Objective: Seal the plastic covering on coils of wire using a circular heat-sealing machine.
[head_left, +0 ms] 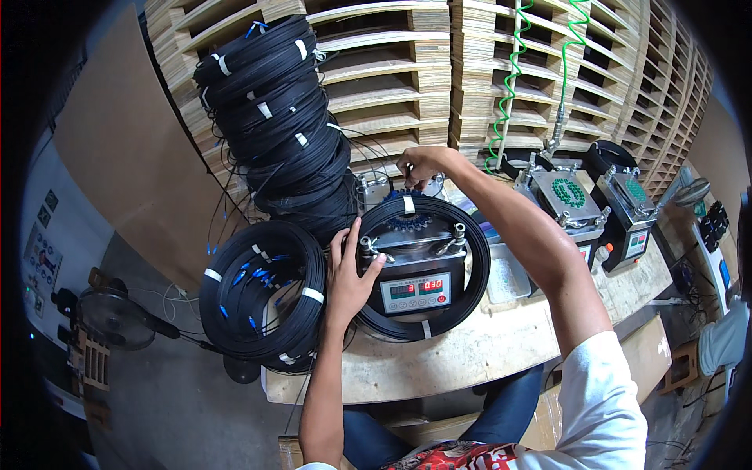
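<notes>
A coil of black cable rings a metal bench machine with a lit red display and a front panel of buttons. A round fixture on its top carries several blue connectors. My left hand lies against the coil's left side, its fingers spread and its thumb by the machine's left front clamp. My right hand reaches over to the far side of the fixture. Its fingers are curled together close to the connectors, and whatever they pinch is too small to make out.
Left of the machine lie coils with blue-tipped ends; a tall stack of black coils rises behind. Similar machines with green connectors stand to the right, near a clear tray. Wooden pallets line the back. A fan stands left.
</notes>
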`<control>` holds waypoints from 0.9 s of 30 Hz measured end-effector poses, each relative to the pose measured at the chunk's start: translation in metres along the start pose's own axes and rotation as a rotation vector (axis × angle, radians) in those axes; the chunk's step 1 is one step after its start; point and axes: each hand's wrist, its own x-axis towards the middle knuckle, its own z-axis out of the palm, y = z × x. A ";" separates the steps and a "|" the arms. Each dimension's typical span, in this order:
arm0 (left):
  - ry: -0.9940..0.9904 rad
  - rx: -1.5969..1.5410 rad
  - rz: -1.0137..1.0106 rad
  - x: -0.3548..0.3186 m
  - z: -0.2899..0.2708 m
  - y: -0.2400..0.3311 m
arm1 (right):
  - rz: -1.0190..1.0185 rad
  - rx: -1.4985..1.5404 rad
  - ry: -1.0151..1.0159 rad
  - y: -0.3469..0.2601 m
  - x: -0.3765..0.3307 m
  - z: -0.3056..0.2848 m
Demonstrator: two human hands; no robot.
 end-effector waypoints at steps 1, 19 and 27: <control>-0.001 0.006 0.003 0.001 -0.001 0.001 | -0.004 0.004 0.004 0.000 -0.003 0.001; -0.625 0.762 0.180 0.201 0.012 0.047 | -0.208 0.418 1.237 0.015 -0.091 0.101; -0.723 0.640 0.270 0.212 0.033 0.030 | -0.193 0.439 1.216 0.015 -0.096 0.101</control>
